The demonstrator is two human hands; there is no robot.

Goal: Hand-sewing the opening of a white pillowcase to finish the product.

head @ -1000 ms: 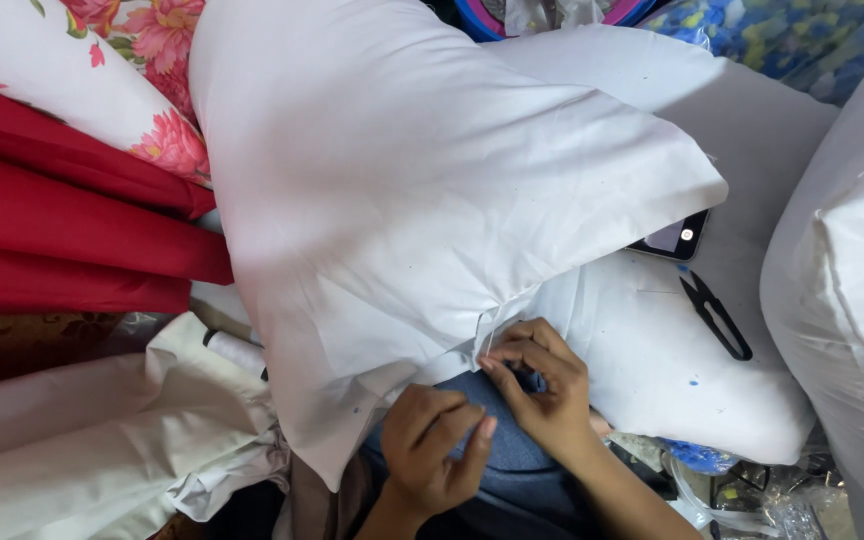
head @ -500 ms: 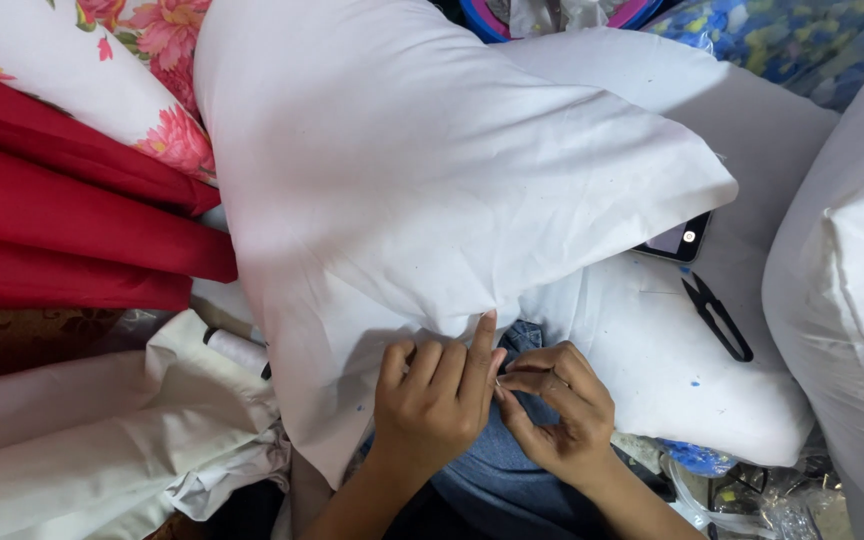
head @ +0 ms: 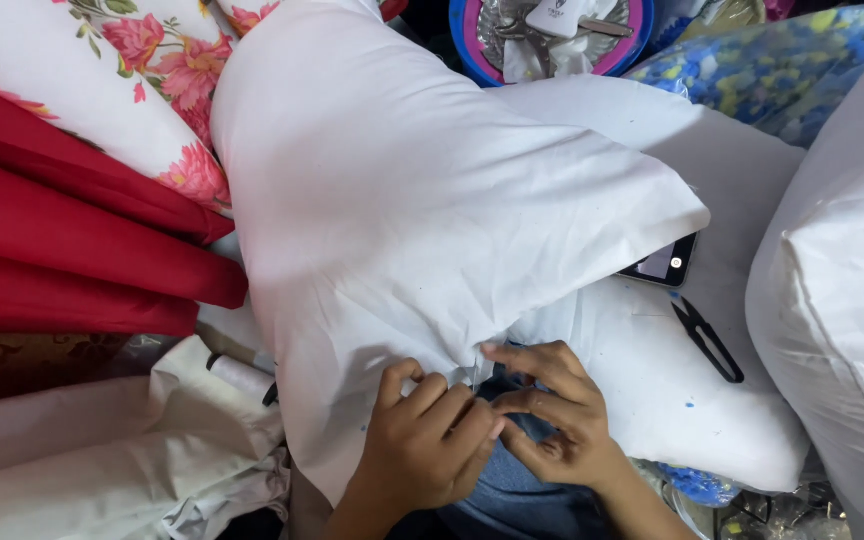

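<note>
Head view. A stuffed white pillow (head: 422, 230) was propped across the lap, its lower edge drawn toward the body so the seam lay within reach. The left hand (head: 430, 440) was clamped on that edge, bunching the cloth; the right hand (head: 552, 420) was pinched together at the same spot, whether on a needle could not be told. Thread snips (head: 707, 338) and a phone (head: 664, 262) were left on a second white pillow (head: 672, 400) beneath, near the right hand.
</note>
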